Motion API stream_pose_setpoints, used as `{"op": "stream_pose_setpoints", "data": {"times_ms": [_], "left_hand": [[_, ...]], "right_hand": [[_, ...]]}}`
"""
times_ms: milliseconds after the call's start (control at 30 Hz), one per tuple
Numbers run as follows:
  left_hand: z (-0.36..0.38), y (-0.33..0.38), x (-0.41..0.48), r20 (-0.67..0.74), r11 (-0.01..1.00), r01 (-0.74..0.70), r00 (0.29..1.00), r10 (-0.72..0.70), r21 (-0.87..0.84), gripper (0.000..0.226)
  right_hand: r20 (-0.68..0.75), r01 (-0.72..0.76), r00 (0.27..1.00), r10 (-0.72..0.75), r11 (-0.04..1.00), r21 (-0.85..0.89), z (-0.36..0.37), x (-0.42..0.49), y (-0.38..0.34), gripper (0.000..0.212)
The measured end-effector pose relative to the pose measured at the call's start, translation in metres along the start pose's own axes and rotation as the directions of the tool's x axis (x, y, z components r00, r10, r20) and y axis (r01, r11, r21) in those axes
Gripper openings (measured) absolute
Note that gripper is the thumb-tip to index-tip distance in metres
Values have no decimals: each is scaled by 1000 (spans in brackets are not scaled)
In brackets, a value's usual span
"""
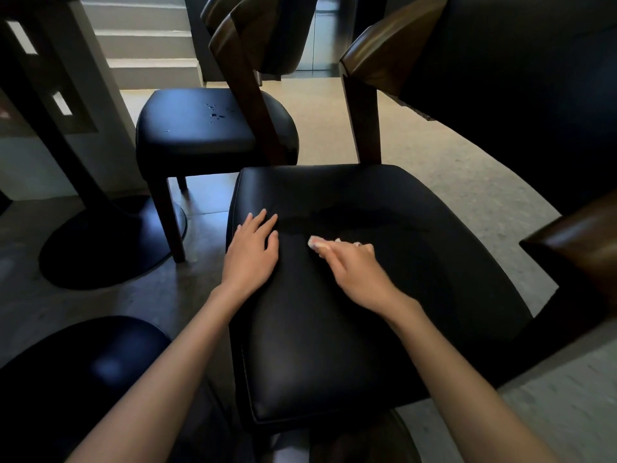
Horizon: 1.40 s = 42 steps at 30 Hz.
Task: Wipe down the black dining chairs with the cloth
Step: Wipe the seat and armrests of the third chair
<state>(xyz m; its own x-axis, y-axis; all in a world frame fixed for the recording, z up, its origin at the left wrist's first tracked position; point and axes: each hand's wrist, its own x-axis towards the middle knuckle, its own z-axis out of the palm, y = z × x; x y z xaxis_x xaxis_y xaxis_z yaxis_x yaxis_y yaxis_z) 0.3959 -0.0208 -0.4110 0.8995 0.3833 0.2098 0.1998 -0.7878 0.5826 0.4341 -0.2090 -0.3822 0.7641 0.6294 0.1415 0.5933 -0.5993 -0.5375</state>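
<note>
At mid-seat, right hand (354, 267) presses bunched cloth (315, 242) against near chair (367, 295) to wipe. Left hand (252, 248), spread flat by the left edge, probably steadies it.

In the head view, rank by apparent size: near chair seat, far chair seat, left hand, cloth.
near chair seat, nearest the camera
far chair seat
left hand
cloth, mostly hidden under the right hand

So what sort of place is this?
Likely a dining area; home or restaurant, I cannot tell. Two black padded chairs with dark wooden frames stand by a black round pedestal table base, pale steps behind.
</note>
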Motion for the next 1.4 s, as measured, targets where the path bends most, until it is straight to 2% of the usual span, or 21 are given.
{"op": "stream_pose_setpoints", "data": {"times_ms": [67, 133, 200, 267, 300, 433, 533, 667, 767, 800, 867, 933, 1000, 1100, 1133, 1167, 1233, 1300, 1400], "left_hand": [[-2, -3, -9, 7, 1000, -10, 1000, 10, 17, 45], [-2, -4, -17, 2, 999, -4, 1000, 4, 33, 45], [-2, -3, -22, -17, 1000, 3, 1000, -3, 26, 45], [-2, -4, -23, -31, 1000, 11, 999, -11, -3, 45], [-2, -5, -22, -37, 1000, 17, 999, -18, -23, 44], [-3, -5, -20, -63, 996, 23, 998, -28, -82, 43], [-4, -5, -20, -62, 995, 33, 997, -39, -89, 43], [-4, -6, -20, -32, 996, 33, 999, -36, -83, 43], [-3, -4, -21, -43, 995, 45, 998, -50, -94, 43], [-3, -4, -22, -55, 994, 51, 997, -57, -99, 43], [-3, -4, -21, -71, 992, 62, 995, -70, -111, 43], [-4, -5, -21, -80, 989, 84, 992, -94, -126, 44], [-4, -5, -22, -82, 987, 93, 991, -104, -129, 44], [-3, -5, -22, -88, 986, 97, 990, -110, -134, 43], [-3, -5, -22, -93, 986, 99, 989, -112, -133, 43], [-3, -5, -22, -95, 986, 99, 989, -112, -131, 43], [-3, -5, -21, -95, 986, 105, 988, -118, -133, 43], [-3, -5, -21, -97, 985, 107, 988, -121, -136, 43], [-3, -5, -20, -91, 985, 102, 989, -115, -142, 43]], "right_hand": [[-151, 60, 988, -42, 992, 115, -20, -1, 1, 34], [-298, 3, 955, 6, 1000, 28, -38, 14, 10, 34], [-206, -135, 972, 111, 986, -102, -41, 40, 30, 39], [-23, -202, 979, 201, 960, -192, -27, 58, 51, 45], [17, -213, 975, 222, 954, -211, -20, 62, 59, 49], [-45, -208, 978, 206, 977, -50, -13, 56, 56, 46], [43, -117, 992, 116, 993, 32, -13, 28, 36, 41], [109, 31, 993, -37, 998, 56, -13, -28, 11, 37], [164, 33, 986, -31, 999, -6, -26, -50, -1, 34], [137, 61, 989, -62, 998, 9, -30, -51, -5, 33], [-38, 122, 992, -118, 986, 115, -38, -40, -12, 33], [-160, 81, 985, -61, 989, 123, -42, -5, -8, 37], [-91, 6, 996, -5, 1000, 11, -39, 45, 6, 40], [143, -105, 980, 140, 967, -231, -14, 99, 30, 52], [148, -112, 976, 157, 954, -277, -5, 106, 37, 53], [117, -109, 982, 147, 952, -285, 1, 108, 39, 52], [59, -93, 993, 106, 978, -185, 2, 97, 34, 46], [72, -62, 995, 68, 994, -86, -4, 75, 23, 43], [136, 12, 991, -2, 997, -72, -11, 34, 9, 40]]}}
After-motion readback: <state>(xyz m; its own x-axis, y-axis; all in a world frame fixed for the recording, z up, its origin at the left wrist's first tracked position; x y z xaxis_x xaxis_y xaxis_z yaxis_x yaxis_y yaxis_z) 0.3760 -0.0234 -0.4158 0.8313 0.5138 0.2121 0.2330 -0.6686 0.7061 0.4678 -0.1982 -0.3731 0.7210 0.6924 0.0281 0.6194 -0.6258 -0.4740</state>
